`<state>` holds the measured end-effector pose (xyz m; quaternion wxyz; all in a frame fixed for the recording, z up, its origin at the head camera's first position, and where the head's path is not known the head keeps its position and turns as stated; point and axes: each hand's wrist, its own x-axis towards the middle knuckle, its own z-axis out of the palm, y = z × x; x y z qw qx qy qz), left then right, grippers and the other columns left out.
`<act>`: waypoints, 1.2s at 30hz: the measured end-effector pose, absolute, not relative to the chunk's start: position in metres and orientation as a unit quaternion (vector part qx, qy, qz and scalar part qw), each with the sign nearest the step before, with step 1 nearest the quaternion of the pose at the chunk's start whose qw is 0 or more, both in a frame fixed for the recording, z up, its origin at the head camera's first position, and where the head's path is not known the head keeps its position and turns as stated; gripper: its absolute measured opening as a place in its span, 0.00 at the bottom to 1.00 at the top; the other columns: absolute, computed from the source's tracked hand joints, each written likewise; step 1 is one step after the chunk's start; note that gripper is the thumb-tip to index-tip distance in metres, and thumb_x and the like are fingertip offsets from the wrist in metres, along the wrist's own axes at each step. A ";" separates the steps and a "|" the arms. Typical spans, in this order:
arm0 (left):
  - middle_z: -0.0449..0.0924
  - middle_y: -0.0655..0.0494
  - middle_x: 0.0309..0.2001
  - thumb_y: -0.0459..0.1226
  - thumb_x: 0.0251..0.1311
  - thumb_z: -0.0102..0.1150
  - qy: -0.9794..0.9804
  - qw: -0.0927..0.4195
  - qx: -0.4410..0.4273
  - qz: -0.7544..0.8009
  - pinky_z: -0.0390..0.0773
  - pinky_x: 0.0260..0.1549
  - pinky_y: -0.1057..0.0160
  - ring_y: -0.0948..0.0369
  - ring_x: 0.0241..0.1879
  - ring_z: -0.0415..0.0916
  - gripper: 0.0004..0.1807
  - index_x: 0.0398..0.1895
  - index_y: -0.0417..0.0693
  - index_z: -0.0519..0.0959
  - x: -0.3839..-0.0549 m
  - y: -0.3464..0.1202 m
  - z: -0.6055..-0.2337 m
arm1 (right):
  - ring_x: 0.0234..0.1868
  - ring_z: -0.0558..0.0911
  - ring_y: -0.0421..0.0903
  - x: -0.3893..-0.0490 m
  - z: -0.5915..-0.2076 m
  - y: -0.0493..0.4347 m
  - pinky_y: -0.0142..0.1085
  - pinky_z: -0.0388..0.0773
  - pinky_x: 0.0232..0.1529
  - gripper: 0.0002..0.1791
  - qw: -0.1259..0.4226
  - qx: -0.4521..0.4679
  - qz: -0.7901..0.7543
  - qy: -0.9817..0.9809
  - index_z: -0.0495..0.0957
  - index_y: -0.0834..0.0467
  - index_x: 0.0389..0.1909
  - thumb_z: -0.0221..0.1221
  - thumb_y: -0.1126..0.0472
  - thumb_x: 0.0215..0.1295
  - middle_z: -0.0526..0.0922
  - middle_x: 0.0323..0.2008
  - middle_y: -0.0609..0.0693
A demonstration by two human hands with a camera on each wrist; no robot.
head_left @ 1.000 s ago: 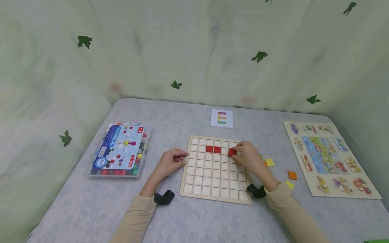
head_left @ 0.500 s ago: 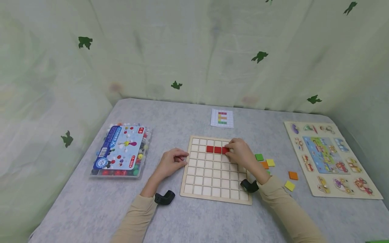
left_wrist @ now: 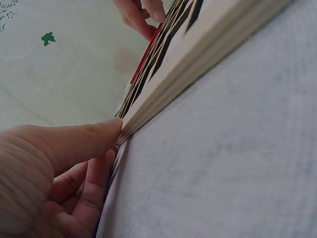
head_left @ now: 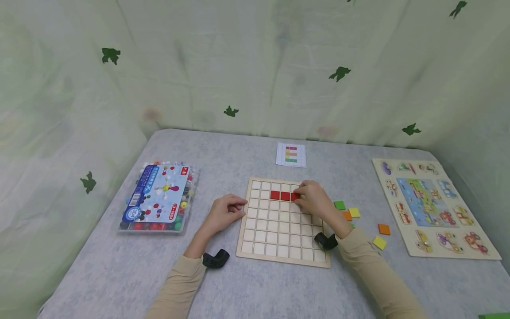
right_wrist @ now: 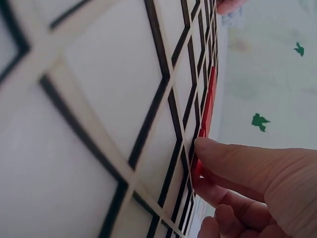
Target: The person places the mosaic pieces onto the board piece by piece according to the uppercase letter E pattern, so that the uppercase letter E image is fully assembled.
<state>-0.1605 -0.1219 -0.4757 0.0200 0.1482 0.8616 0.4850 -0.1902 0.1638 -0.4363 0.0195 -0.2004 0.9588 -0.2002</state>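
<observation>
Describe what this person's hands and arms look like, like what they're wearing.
The left hand and right hand are both bare, without gloves. Plain tan long sleeves cover the forearms to about the wrists. At each wrist sits a small black, bent device; no cables show.
</observation>
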 end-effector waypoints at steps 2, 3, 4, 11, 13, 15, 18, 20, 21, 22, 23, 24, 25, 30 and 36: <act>0.81 0.45 0.37 0.29 0.51 0.65 0.861 0.022 0.150 0.486 0.76 0.32 0.73 0.62 0.33 0.75 0.14 0.43 0.38 0.82 -0.161 -0.122 -0.475 | 0.40 0.78 0.52 -0.190 -0.437 0.165 0.41 0.77 0.39 0.15 0.017 -0.203 -0.206 0.957 0.83 0.66 0.42 0.65 0.63 0.55 0.83 0.39 0.58; 0.81 0.45 0.37 0.29 0.51 0.65 0.861 0.023 0.150 0.486 0.76 0.32 0.73 0.62 0.34 0.75 0.14 0.44 0.38 0.82 -0.161 -0.122 -0.475 | 0.40 0.78 0.52 -0.190 -0.437 0.166 0.42 0.78 0.40 0.15 0.013 -0.203 -0.210 0.956 0.83 0.66 0.42 0.65 0.63 0.55 0.83 0.39 0.58; 0.81 0.45 0.38 0.29 0.51 0.65 0.861 0.024 0.149 0.486 0.76 0.32 0.73 0.62 0.34 0.75 0.14 0.44 0.38 0.82 -0.161 -0.122 -0.475 | 0.41 0.78 0.52 -0.189 -0.438 0.168 0.42 0.78 0.40 0.15 0.009 -0.201 -0.215 0.956 0.83 0.66 0.43 0.65 0.64 0.55 0.82 0.39 0.59; 0.81 0.45 0.39 0.29 0.51 0.65 0.861 0.025 0.146 0.487 0.76 0.33 0.73 0.60 0.35 0.76 0.15 0.44 0.38 0.82 -0.160 -0.122 -0.472 | 0.40 0.78 0.54 -0.175 -0.435 0.189 0.45 0.76 0.39 0.14 -0.033 -0.173 -0.207 0.962 0.83 0.66 0.42 0.64 0.66 0.55 0.81 0.38 0.59; 0.81 0.45 0.39 0.29 0.51 0.65 0.861 0.024 0.147 0.487 0.76 0.33 0.73 0.60 0.35 0.76 0.15 0.45 0.38 0.82 -0.160 -0.122 -0.472 | 0.40 0.77 0.54 -0.171 -0.433 0.197 0.44 0.76 0.39 0.14 -0.034 -0.159 -0.202 0.966 0.83 0.66 0.42 0.64 0.65 0.55 0.81 0.38 0.59; 0.81 0.45 0.39 0.29 0.51 0.65 0.862 0.025 0.147 0.485 0.76 0.33 0.73 0.61 0.35 0.76 0.15 0.45 0.38 0.82 -0.160 -0.122 -0.473 | 0.39 0.77 0.53 -0.167 -0.432 0.207 0.44 0.76 0.38 0.14 -0.033 -0.145 -0.206 0.967 0.82 0.66 0.43 0.64 0.64 0.56 0.81 0.38 0.59; 0.81 0.45 0.39 0.29 0.51 0.65 0.861 0.026 0.146 0.486 0.76 0.32 0.73 0.61 0.34 0.75 0.15 0.45 0.38 0.82 -0.160 -0.122 -0.473 | 0.40 0.77 0.54 -0.161 -0.432 0.225 0.45 0.76 0.38 0.15 -0.036 -0.127 -0.208 0.969 0.82 0.66 0.45 0.64 0.65 0.56 0.81 0.39 0.60; 0.81 0.45 0.39 0.29 0.51 0.65 0.860 0.027 0.145 0.488 0.76 0.33 0.73 0.61 0.34 0.75 0.15 0.44 0.38 0.82 -0.160 -0.122 -0.474 | 0.39 0.77 0.54 -0.158 -0.432 0.237 0.44 0.76 0.36 0.16 -0.043 -0.117 -0.210 0.970 0.81 0.67 0.45 0.64 0.66 0.55 0.81 0.39 0.60; 0.81 0.45 0.39 0.29 0.51 0.65 0.859 0.028 0.145 0.490 0.76 0.33 0.73 0.61 0.35 0.75 0.15 0.44 0.38 0.82 -0.160 -0.121 -0.474 | 0.38 0.77 0.54 -0.156 -0.431 0.242 0.44 0.75 0.35 0.16 -0.047 -0.113 -0.209 0.970 0.81 0.67 0.44 0.64 0.66 0.55 0.81 0.39 0.61; 0.81 0.45 0.39 0.29 0.51 0.65 0.859 0.028 0.146 0.489 0.76 0.33 0.73 0.61 0.35 0.75 0.15 0.44 0.38 0.82 -0.160 -0.121 -0.474 | 0.37 0.77 0.53 -0.154 -0.430 0.247 0.43 0.75 0.34 0.16 -0.052 -0.110 -0.207 0.971 0.81 0.67 0.44 0.64 0.66 0.54 0.81 0.39 0.61; 0.81 0.45 0.39 0.29 0.51 0.65 0.859 0.028 0.146 0.490 0.76 0.33 0.73 0.61 0.35 0.75 0.15 0.44 0.38 0.82 -0.160 -0.121 -0.474 | 0.35 0.76 0.53 -0.153 -0.429 0.252 0.41 0.74 0.32 0.16 -0.056 -0.107 -0.206 0.971 0.82 0.68 0.44 0.64 0.66 0.54 0.81 0.39 0.61; 0.81 0.45 0.39 0.29 0.51 0.65 0.859 0.028 0.145 0.490 0.76 0.33 0.73 0.61 0.35 0.76 0.15 0.44 0.38 0.82 -0.160 -0.122 -0.474 | 0.34 0.76 0.52 -0.151 -0.429 0.256 0.39 0.73 0.31 0.16 -0.059 -0.106 -0.207 0.971 0.82 0.68 0.44 0.64 0.66 0.54 0.81 0.38 0.62; 0.81 0.45 0.39 0.29 0.51 0.65 0.859 0.027 0.145 0.490 0.76 0.33 0.73 0.61 0.35 0.76 0.15 0.44 0.38 0.82 -0.161 -0.122 -0.474 | 0.33 0.75 0.51 -0.150 -0.428 0.261 0.38 0.71 0.29 0.15 -0.062 -0.105 -0.204 0.971 0.82 0.68 0.43 0.64 0.67 0.54 0.81 0.38 0.62; 0.81 0.45 0.39 0.29 0.51 0.65 0.858 0.024 0.147 0.491 0.76 0.32 0.73 0.61 0.35 0.76 0.15 0.44 0.38 0.82 -0.160 -0.123 -0.475 | 0.32 0.74 0.50 -0.144 -0.425 0.279 0.36 0.69 0.30 0.15 -0.058 -0.098 -0.196 0.974 0.81 0.69 0.44 0.63 0.68 0.55 0.80 0.39 0.63; 0.81 0.45 0.39 0.29 0.51 0.65 0.857 0.023 0.148 0.493 0.77 0.33 0.73 0.60 0.35 0.76 0.15 0.44 0.38 0.82 -0.160 -0.122 -0.476 | 0.32 0.74 0.50 -0.139 -0.428 0.292 0.37 0.70 0.30 0.15 -0.050 -0.098 -0.185 0.977 0.81 0.69 0.44 0.63 0.69 0.55 0.80 0.39 0.64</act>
